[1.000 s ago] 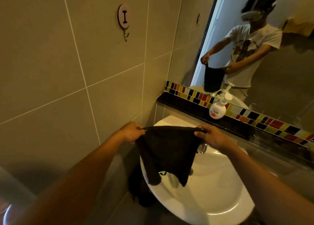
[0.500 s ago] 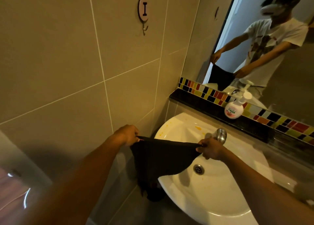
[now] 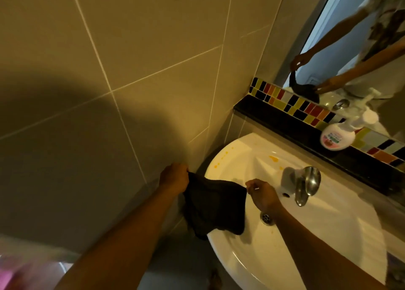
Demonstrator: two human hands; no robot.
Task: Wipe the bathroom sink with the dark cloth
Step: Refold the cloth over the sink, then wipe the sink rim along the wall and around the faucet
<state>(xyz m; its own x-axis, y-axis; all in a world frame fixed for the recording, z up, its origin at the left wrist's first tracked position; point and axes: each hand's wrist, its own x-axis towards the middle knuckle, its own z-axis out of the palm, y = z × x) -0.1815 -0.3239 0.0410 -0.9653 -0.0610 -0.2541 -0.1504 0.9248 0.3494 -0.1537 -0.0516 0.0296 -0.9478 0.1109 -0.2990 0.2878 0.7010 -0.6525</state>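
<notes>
A white round sink (image 3: 328, 241) fills the lower right, with orange stains on its back left rim and a drain (image 3: 266, 218) in the bowl. The dark cloth (image 3: 215, 206) hangs stretched over the sink's left rim. My left hand (image 3: 174, 177) pinches the cloth's left top corner beside the tiled wall. My right hand (image 3: 262, 194) pinches its right top corner above the bowl, just left of the chrome tap (image 3: 303, 183).
A white soap pump bottle (image 3: 338, 136) stands on the black ledge (image 3: 285, 125) behind the sink, under a strip of coloured mosaic tiles. Above that, a mirror (image 3: 361, 38) reflects the person. Beige tiled wall (image 3: 109, 70) closes the left side.
Both hands have lowered the stretched cloth from in front of the tap down to the sink's left rim. The camera has tilted down, so the tap and stains now show.
</notes>
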